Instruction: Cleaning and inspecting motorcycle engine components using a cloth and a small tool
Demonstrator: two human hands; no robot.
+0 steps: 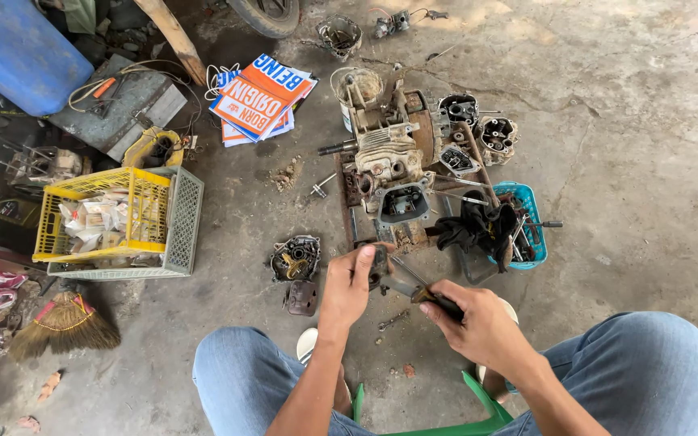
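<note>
At the lower centre of the frame the left hand (347, 284) is closed around a small dark engine part (378, 265), thumb and fingers wrapped about it so that only its upper edge shows. The right hand (478, 321) is closed around the dark handle of a screwdriver (414, 289), whose metal shaft runs up and left until its tip meets the part just below the left fingers. Judging from this, the step in hand is working on the part with the tool, prying or scraping at it or turning a fastener; which of these cannot be told, since the tip is small and partly hidden. The next move seems to call for a firm hold by the left hand and steady pressure along the shaft, with the tip kept seated so it does not slip toward the left fingers. Both hands hang above the concrete floor (640, 161), between the person's knees in blue jeans (648, 355). Just above them, at the centre of the frame, sits a stripped engine block (385, 165) with other metal pieces around it. To its right lies a small blue basket (531, 202) with a black rag draped over it. On the floor just left of the left hand lies a round engine cover (295, 258), with a smaller brown piece (301, 297) below it. At the left stands a yellow crate (98, 214) nested in a grey one, with a broom (66, 323) lower down.
</note>
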